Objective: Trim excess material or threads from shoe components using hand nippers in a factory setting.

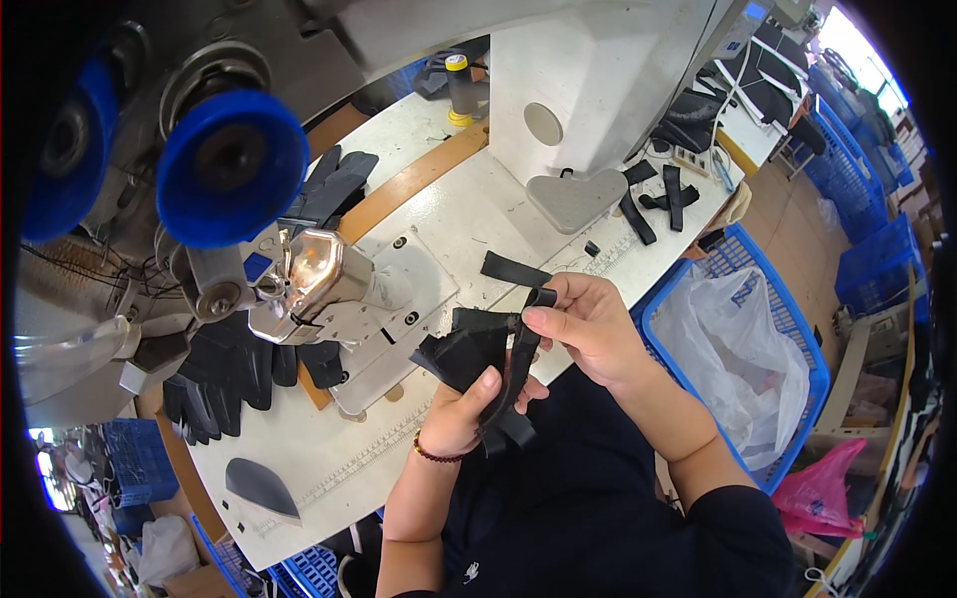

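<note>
Dished blue disc [231, 169] — left hand [457, 421] pinching flat black pieces [471, 354] — right hand [595, 329] pinching a narrow curled strip [524, 347].

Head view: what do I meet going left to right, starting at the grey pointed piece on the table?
Grey pointed piece → left hand → right hand → white plastic bag → lower blue crate at far right.

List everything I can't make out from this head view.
Head view, all four:
Left hand: some fingers, behind the black pieces.
Blue basket: its floor, under the white plastic bag.
Machine arm: upper side, cut off by the top edge.
Shirt's white mark: too small.
</note>
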`<act>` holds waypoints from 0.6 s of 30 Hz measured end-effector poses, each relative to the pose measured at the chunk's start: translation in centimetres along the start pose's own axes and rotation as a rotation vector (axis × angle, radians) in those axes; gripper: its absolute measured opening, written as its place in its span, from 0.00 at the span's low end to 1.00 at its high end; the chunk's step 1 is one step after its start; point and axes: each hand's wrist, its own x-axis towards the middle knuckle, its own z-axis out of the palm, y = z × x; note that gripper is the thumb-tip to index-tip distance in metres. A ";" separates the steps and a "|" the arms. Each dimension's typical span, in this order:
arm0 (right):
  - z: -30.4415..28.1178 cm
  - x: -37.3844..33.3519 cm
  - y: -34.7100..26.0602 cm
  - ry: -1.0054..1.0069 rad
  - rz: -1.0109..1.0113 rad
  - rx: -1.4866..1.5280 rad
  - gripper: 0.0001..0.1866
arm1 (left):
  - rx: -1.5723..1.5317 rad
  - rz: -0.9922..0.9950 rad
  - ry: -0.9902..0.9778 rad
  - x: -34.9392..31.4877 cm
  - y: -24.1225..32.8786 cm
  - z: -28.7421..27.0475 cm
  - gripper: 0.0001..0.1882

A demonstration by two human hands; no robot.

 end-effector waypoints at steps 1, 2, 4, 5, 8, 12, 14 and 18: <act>0.2 -0.1 -0.2 0.000 0.001 0.002 0.08 | 0.007 0.022 0.002 0.0 0.0 0.1 0.26; 0.4 -0.2 -0.4 0.012 -0.017 -0.015 0.08 | 0.008 0.021 0.003 -0.1 0.0 0.1 0.26; 0.5 -0.3 -0.4 0.025 -0.035 -0.030 0.08 | 0.041 0.065 -0.036 -0.1 0.0 0.0 0.27; 0.4 -0.4 -0.3 0.029 -0.055 -0.044 0.09 | 0.041 0.063 -0.036 -0.1 -0.1 -0.1 0.27; 0.5 -0.4 -0.3 0.034 -0.085 -0.054 0.09 | 0.058 0.045 -0.041 -0.2 -0.3 -0.2 0.27; 0.6 -0.5 -0.3 0.035 -0.098 -0.064 0.09 | 0.029 -0.006 -0.004 -0.3 -0.2 -0.1 0.27; 0.6 -0.5 -0.4 0.037 -0.103 -0.060 0.09 | 0.026 -0.020 0.000 -0.3 -0.1 -0.1 0.26; 0.3 -0.4 -0.4 0.104 -0.126 -0.032 0.07 | -0.005 -0.029 0.005 -0.1 -0.4 -0.1 0.27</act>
